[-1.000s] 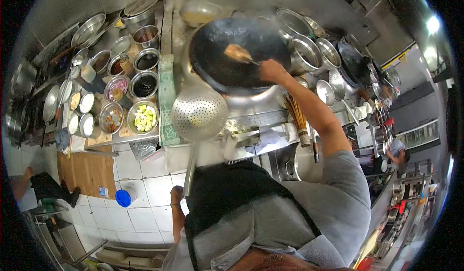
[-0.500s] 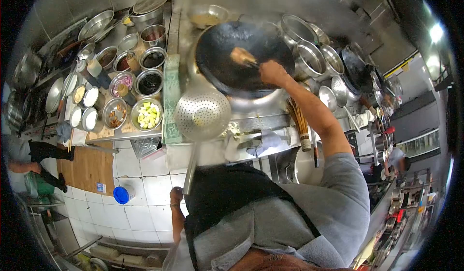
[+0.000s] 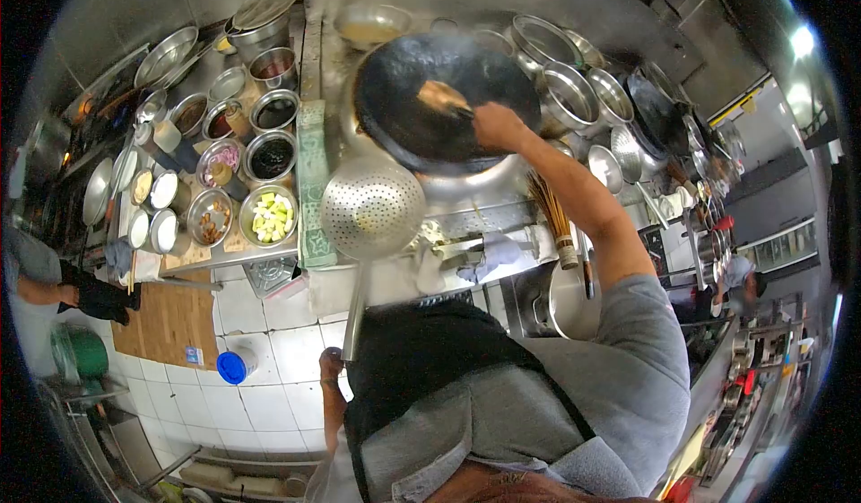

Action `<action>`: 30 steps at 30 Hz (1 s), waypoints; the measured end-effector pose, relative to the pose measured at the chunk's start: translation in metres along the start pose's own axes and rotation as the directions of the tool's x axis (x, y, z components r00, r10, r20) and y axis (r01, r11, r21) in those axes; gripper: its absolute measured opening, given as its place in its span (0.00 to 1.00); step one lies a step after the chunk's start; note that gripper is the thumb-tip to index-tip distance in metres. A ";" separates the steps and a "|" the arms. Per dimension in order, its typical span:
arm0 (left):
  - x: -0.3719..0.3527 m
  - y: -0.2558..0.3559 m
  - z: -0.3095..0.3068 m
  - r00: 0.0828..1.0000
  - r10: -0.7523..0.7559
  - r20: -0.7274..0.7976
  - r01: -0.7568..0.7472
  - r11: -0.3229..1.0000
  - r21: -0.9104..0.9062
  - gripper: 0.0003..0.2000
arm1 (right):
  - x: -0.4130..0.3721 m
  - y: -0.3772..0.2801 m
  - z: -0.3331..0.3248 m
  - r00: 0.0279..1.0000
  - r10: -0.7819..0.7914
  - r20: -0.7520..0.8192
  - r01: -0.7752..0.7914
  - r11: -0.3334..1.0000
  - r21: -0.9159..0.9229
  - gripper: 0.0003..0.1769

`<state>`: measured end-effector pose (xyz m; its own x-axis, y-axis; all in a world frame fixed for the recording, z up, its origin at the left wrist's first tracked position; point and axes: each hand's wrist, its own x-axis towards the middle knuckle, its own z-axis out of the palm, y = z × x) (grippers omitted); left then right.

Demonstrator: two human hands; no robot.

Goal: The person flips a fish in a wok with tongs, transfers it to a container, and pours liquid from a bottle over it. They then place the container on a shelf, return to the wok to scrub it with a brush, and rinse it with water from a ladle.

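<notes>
Wok (image 3: 399,131), wide and black, sits on the range; clock read from its centre, 12 on the far side. Right hand (image 3: 500,129) over the wok's 4 o'clock part, fingers curled tight round the handle of a utensil (image 3: 442,97). Utensil's tan-orange head is inside the wok near the centre, at 10 o'clock from the fist; blurred, so cannot tell its exact type or whether it touches the metal.

Left hand (image 3: 332,359) low at 7 o'clock, well apart from the wok, just beside the handle end of a perforated skimmer (image 3: 373,207). Fingers too small and dark to read: cannot tell how far they are curled, or whether they grip that handle. Skimmer's round head at 7 o'clock, near the wok's rim, handle running down toward the left hand.

Around the wok: green patterned towel (image 3: 314,180) at 8; beyond it, pale green and white cubes (image 3: 272,217) in a steel bowl (image 3: 290,234). Dark sauce (image 3: 269,158) between 8 and 9. Shallow bowl (image 3: 390,16) of yellowish liquid between 10 and 11. Steel pot (image 3: 558,119) at 3, bristle brush (image 3: 552,225) near 5.

Farther off: blue-lidded tub (image 3: 231,368) on the floor at 7; a person in dark trousers (image 3: 99,297) at 8; another person (image 3: 739,279), blurred, at 4
</notes>
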<state>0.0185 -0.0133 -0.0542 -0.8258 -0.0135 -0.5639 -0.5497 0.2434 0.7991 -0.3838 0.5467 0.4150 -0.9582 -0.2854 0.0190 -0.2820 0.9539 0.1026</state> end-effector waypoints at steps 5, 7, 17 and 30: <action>-0.003 0.013 -0.001 0.998 0.069 0.002 -0.069 0.990 0.125 0.04 | 0.004 0.003 0.010 0.999 0.041 0.007 -0.041 0.999 0.018 0.11; 0.004 0.007 0.005 0.963 0.270 -0.020 -0.217 0.814 0.539 0.03 | -0.002 0.000 0.002 1.000 0.006 -0.004 -0.006 0.999 0.050 0.12; 0.008 0.005 0.007 0.992 0.025 -0.127 0.007 0.968 0.249 0.12 | -0.018 0.005 -0.021 0.960 0.272 0.069 -0.271 0.962 -0.025 0.16; 0.001 0.009 0.000 0.989 -0.063 -0.132 0.087 0.979 0.185 0.05 | -0.014 -0.004 -0.023 0.974 0.183 0.133 -0.178 0.983 -0.045 0.13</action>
<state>0.0128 -0.0108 -0.0478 -0.7987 -0.1565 -0.5810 -0.5867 0.4170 0.6942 -0.3677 0.5444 0.4372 -0.9913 -0.0912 -0.0953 -0.1043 0.9843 0.1426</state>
